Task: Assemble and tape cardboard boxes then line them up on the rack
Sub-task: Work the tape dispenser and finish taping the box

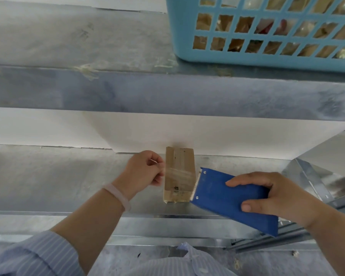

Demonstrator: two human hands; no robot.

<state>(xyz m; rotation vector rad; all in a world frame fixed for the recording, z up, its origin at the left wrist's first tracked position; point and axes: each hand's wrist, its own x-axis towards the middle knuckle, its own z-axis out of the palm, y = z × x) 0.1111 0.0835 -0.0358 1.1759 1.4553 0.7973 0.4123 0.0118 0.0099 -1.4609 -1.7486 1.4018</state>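
- Cardboard box (178, 174) stood on the lower shelf (58, 176) of the metal rack, close to the white back wall, with its long side running away from the camera.
- Clear tape (177, 177) lay stretched crosswise over the box top, from the left edge to the right.
- Left hand (145, 169) was at the box's left side, fingers curled, thumb and fingertips pinching the tape end.
- Right hand (271, 198) gripped a blue tape dispenser (227, 198), fingers over its top face and thumb on the near edge. The dispenser's toothed edge sat against the box's right edge.
- Pale bracelet (118, 194) circled the left wrist, and a striped blue sleeve (38, 253) covered the arm below it.
- Light-blue lattice basket (267, 56) stood on the upper shelf (88, 92), to the right. Brown and clear items showed through its holes but could not be identified.
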